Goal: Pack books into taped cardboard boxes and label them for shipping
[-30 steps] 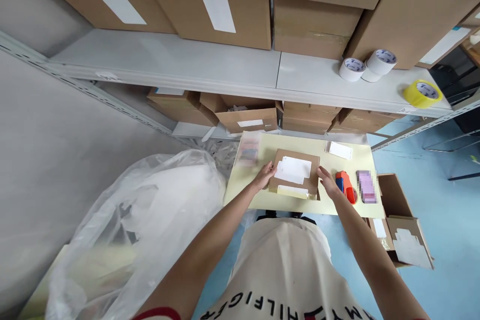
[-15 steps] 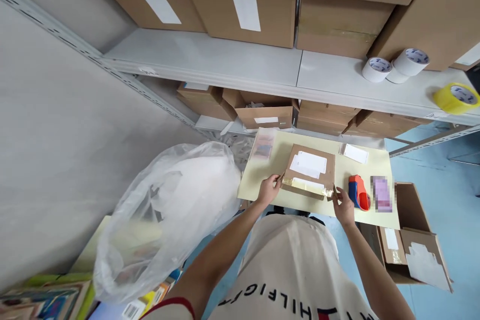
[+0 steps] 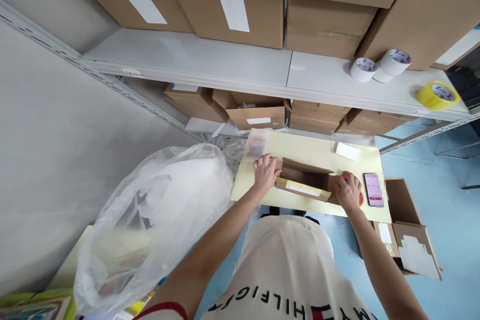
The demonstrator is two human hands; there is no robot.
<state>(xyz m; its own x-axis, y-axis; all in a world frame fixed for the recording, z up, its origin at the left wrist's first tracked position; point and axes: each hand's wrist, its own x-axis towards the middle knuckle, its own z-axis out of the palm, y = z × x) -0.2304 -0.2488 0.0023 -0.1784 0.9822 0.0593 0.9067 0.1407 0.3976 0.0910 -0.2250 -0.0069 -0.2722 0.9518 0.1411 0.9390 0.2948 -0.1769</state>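
Observation:
A small cardboard box (image 3: 304, 188) rests on the pale yellow table (image 3: 296, 142), its opening turned upward and its inside in shadow. A white label and a strip of clear tape show along its near wall. My left hand (image 3: 265, 172) has its fingers curled over the left end flap. On the opposite side my right hand (image 3: 348, 192) grips the right flap, which is folded outward. Just past those fingers, the red and blue tape dispenser (image 3: 361, 199) is mostly covered by that hand.
A phone (image 3: 372, 190) and a white label sheet (image 3: 347, 151) lie on the table's right side. Left stands a big clear plastic bag (image 3: 157, 210). Open cartons (image 3: 403, 200) sit on the floor at right. Ahead, a shelf (image 3: 225, 62) carries boxes, white tape rolls (image 3: 363, 69) and yellow tape (image 3: 437, 96).
The box has gone from labelled face up to opening up. Both hands have shifted onto its end flaps, and my right hand now covers most of the tape dispenser. The view has swung slightly right.

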